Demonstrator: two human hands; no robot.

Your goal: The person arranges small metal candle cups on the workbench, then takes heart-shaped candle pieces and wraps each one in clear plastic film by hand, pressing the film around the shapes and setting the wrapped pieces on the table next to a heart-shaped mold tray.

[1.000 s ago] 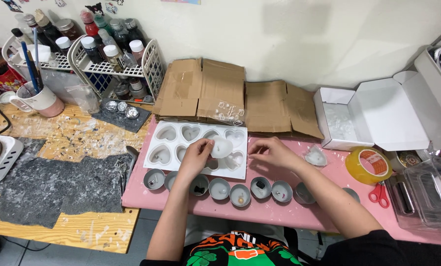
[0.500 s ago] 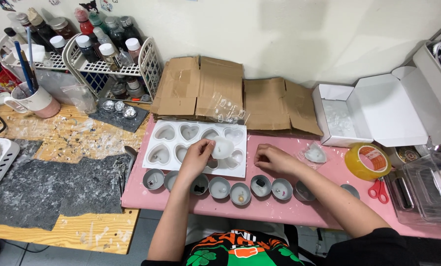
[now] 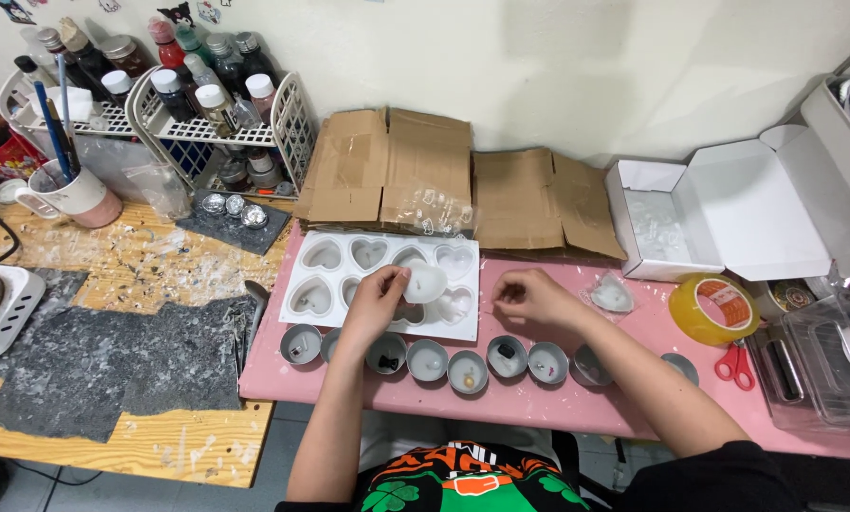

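White heart piece (image 3: 427,281) pinched by left hand (image 3: 376,301) over mould (image 3: 325,275); right hand (image 3: 529,299) fingertips pinched together

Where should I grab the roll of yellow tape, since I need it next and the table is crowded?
The roll of yellow tape lies flat on the pink table, hole up. Come from above: one finger in the hole, thumb on the outer rim facing you. The scissors lie close alongside.
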